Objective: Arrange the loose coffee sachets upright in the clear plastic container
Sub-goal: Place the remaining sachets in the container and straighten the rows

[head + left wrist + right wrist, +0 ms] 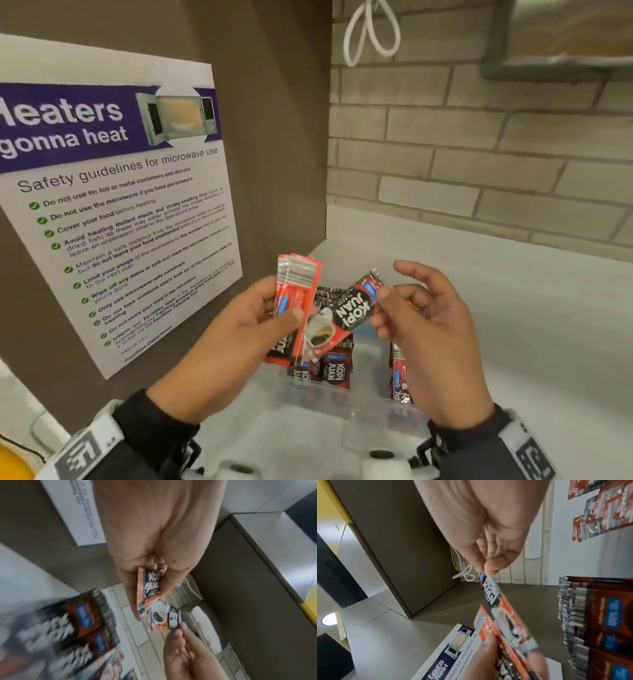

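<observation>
My left hand [289, 313] grips a small stack of red sachets [296, 301] upright, silver seals at the top, above the clear plastic container [363, 413]. My right hand [378, 303] pinches the top end of one Kopi Juan sachet [349, 311] between thumb and finger; it hangs tilted, its lower end against the stack. In the left wrist view the stack [150, 588] and the single sachet [163, 619] show close up. The right wrist view shows the pinched sachet [501, 608]. Rows of sachets [334, 370] stand upright in the container.
A microwave safety poster [113, 205] hangs on the brown panel at left. A brick-tiled wall [479, 154] runs behind the white counter [531, 325]. A white cable loop [373, 31] hangs above. More sachets [607, 513] lie on the counter in the right wrist view.
</observation>
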